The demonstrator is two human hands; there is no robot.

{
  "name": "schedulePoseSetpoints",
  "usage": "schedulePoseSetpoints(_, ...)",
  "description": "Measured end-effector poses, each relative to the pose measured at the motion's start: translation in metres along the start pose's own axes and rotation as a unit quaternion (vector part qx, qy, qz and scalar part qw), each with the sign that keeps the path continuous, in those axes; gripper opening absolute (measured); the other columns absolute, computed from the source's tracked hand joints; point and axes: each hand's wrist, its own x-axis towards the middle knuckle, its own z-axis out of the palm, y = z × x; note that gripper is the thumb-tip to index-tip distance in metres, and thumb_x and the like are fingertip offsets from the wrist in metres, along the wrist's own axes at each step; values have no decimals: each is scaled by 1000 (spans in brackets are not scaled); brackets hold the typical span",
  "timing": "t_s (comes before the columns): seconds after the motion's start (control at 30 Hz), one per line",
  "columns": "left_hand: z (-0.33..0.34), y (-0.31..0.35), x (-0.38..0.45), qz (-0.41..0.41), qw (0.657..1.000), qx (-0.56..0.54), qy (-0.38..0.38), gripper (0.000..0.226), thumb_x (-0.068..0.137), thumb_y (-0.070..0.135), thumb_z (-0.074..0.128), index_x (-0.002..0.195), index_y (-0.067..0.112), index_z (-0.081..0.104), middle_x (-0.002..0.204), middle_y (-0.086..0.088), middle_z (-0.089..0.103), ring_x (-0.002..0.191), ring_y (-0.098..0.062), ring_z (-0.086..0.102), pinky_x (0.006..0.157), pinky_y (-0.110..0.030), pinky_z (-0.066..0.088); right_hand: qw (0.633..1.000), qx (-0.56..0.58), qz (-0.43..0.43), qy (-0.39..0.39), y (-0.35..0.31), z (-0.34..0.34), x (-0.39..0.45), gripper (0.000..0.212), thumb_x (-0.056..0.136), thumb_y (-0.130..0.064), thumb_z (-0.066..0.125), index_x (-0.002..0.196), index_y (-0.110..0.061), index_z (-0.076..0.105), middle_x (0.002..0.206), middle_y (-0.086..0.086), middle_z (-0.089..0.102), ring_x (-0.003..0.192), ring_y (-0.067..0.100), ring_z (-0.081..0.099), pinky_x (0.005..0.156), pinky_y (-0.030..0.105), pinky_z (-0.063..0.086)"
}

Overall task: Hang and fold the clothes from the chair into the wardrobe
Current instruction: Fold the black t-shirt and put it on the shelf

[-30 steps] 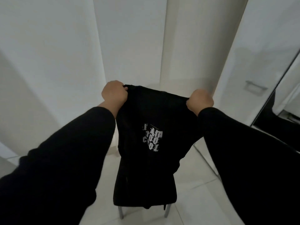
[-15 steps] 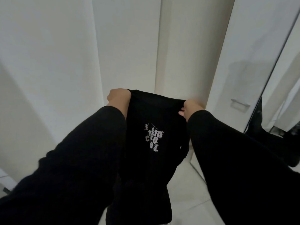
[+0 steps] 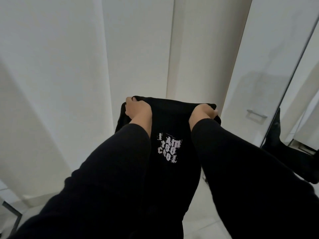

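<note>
A black T-shirt (image 3: 172, 178) with a small white print hangs in front of me, held up by its top edge. My left hand (image 3: 138, 109) grips the left corner of that edge and my right hand (image 3: 202, 112) grips the right corner. The cloth drops straight down between my black sleeves. The white wardrobe door (image 3: 259, 66) with a metal handle (image 3: 256, 115) stands shut to the right of the shirt. The chair is hidden behind the shirt and my arms.
White wall panels (image 3: 69, 66) fill the view ahead and to the left. A mirror (image 3: 303, 104) at the right edge reflects dark cloth. Pale floor tiles (image 3: 203, 213) lie below. A grey metal frame (image 3: 12, 213) shows at the bottom left.
I have lifted the shirt off the chair and raised it, and my view has turned right toward the wardrobe. The chair has dropped out of sight. My hands have closed in slightly.
</note>
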Motion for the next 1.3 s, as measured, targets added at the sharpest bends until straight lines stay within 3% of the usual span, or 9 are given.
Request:
schedulePoseSetpoints(0.13, 5, 3, -3, 64, 998, -7, -26, 29, 103, 21, 28, 114, 7, 51, 101, -2, 55, 87, -14, 51, 74, -24, 33, 999, -40, -12, 28, -9, 2, 7, 43, 105, -23, 25, 147, -14, 32, 149, 8, 38, 134, 26, 40, 108, 31, 29)
schedulePoseSetpoints(0.3, 0, 1, 21, 164, 973, 31, -157, 24, 96, 17, 24, 74, 14, 35, 71, 5, 35, 63, -10, 30, 64, -25, 30, 995, -46, 61, -68, -15, 2, 21, 48, 102, -26, 27, 144, -5, 34, 150, 15, 35, 136, 31, 36, 115, 36, 28)
schedulePoseSetpoints(0.4, -10, 1, 40, 198, 940, 97, -260, 24, 93, 11, 27, 70, 15, 32, 71, 3, 33, 65, -13, 26, 54, -22, 30, 984, -92, 78, -129, -16, 0, 28, 38, 93, -26, 33, 113, -8, 59, 126, 14, 57, 111, 32, 57, 101, 44, 46)
schedulePoseSetpoints(0.5, -25, -4, 54, 214, 918, 122, -309, 32, 97, 5, 30, 67, 17, 30, 72, 1, 35, 62, -13, 28, 43, -14, 32, 959, -175, 82, -206, -12, -1, 35, 35, 92, -24, 30, 93, -11, 63, 101, 11, 68, 95, 30, 65, 88, 43, 54)
schedulePoseSetpoints(0.6, -36, -9, 60, 184, 914, 134, -337, 32, 98, 3, 29, 69, 17, 29, 71, 0, 33, 58, -11, 27, 37, -9, 28, 921, -286, 65, -258, -8, 3, 36, 28, 91, -21, 31, 81, -15, 56, 86, 7, 62, 81, 26, 61, 79, 38, 52)
schedulePoseSetpoints(0.73, -40, -15, 64, 61, 921, 63, -381, 31, 99, 17, 25, 69, 15, 33, 64, -1, 26, 57, -12, 23, 48, -22, 25, 896, -325, 73, -293, 5, 13, 41, 26, 90, -22, 35, 80, -14, 57, 79, 6, 61, 76, 24, 60, 83, 37, 51)
schedulePoseSetpoints(0.93, -40, -26, 72, -32, 916, 41, -398, 31, 99, 23, 31, 77, 11, 51, 54, 0, 48, 39, -7, 50, 42, -15, 39, 874, -329, 114, -338, 32, 23, 45, 31, 92, -24, 36, 94, -12, 64, 90, 8, 70, 86, 23, 67, 81, 33, 55)
schedulePoseSetpoints(1.2, -1, -61, 126, -100, 916, 23, -388, 29, 97, 32, 39, 91, 11, 58, 80, -6, 61, 72, -18, 59, 66, -28, 47, 891, -288, 146, -320, 88, 54, 94, 29, 96, -26, 39, 95, -14, 66, 92, 7, 70, 82, 23, 67, 80, 35, 55)
schedulePoseSetpoints(1.3, 25, -65, 152, -111, 913, 0, -393, 31, 97, 33, 39, 95, 11, 61, 82, -6, 64, 76, -19, 61, 69, -31, 51, 894, -269, 151, -325, 102, 78, 125, 31, 96, -29, 37, 90, -14, 64, 98, 8, 69, 93, 25, 64, 93, 42, 52)
